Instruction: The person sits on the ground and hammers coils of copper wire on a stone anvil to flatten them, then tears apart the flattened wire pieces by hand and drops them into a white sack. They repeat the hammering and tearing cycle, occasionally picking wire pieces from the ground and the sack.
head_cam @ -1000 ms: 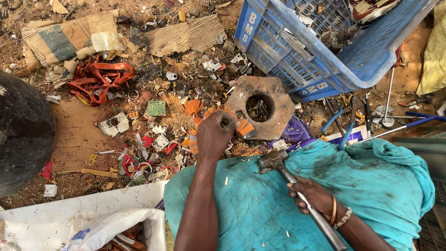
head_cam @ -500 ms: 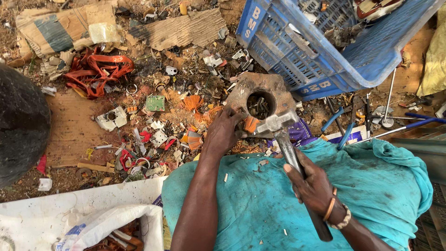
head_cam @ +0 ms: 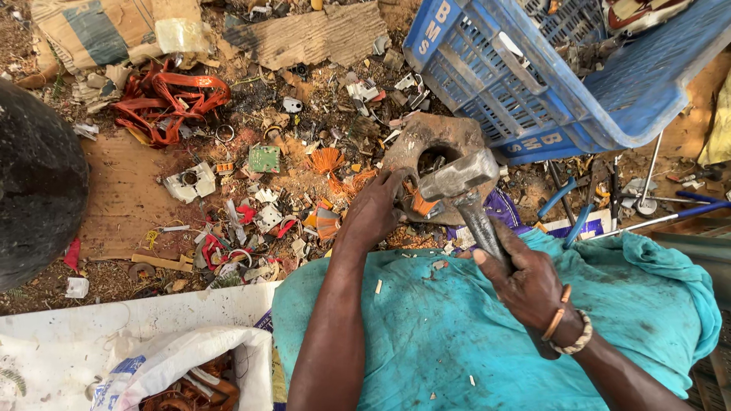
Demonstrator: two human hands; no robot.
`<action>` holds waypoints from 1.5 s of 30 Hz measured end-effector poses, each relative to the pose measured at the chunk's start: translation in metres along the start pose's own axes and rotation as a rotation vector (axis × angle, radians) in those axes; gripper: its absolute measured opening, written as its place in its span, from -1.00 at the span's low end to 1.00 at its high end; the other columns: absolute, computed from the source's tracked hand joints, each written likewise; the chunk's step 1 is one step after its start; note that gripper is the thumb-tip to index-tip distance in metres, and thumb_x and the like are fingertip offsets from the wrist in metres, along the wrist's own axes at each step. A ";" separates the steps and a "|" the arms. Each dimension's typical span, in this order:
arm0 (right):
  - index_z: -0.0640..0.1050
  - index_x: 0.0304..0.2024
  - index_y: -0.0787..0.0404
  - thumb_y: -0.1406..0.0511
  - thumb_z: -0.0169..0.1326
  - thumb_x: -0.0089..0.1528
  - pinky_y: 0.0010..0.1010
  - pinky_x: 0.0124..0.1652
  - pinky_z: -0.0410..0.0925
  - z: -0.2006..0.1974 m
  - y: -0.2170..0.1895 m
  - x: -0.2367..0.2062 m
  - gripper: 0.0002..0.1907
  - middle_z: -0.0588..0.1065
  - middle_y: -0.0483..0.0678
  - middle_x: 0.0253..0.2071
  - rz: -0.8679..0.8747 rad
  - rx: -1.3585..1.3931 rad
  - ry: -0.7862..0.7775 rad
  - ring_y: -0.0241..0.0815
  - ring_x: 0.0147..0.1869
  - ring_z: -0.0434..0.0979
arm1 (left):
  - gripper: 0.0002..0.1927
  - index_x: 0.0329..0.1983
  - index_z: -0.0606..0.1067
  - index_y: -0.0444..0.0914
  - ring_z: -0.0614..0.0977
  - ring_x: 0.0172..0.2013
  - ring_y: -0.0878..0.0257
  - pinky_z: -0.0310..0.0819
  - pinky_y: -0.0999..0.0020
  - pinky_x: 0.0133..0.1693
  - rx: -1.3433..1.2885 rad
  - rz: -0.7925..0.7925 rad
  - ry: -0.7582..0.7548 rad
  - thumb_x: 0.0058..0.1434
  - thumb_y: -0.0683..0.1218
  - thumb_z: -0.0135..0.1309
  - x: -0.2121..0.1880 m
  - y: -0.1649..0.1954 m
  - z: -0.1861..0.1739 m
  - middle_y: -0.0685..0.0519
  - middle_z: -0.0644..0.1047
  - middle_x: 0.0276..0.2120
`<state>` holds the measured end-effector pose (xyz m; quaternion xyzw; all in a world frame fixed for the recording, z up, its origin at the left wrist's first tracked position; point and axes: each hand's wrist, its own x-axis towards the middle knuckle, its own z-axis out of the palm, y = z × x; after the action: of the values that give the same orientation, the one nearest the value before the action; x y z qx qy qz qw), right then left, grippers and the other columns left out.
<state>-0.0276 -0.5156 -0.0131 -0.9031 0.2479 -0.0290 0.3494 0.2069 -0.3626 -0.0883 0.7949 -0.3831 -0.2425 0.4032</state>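
Dirt ground [head_cam: 114,213] strewn with scrap beside a blue crate [head_cam: 533,84].

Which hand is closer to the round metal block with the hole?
Left. The left hand rests on the block at its edge; the right hand grips the hammer handle, lower down.
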 end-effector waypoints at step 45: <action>0.38 0.41 0.01 0.09 0.15 0.23 -0.34 -0.61 0.28 0.007 -0.004 -0.002 -0.31 0.54 -0.01 -0.52 0.403 0.219 -0.104 -0.34 -0.64 0.35 | -0.25 0.28 0.45 -0.04 0.52 0.16 -0.15 0.44 0.08 0.14 0.016 -0.081 -0.067 -0.03 -0.31 0.27 0.003 0.008 -0.003 -0.22 0.36 0.28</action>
<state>-0.0262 -0.5077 -0.0154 -0.7923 0.4001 0.0613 0.4564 0.2070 -0.3666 -0.0801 0.8043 -0.3659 -0.2818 0.3739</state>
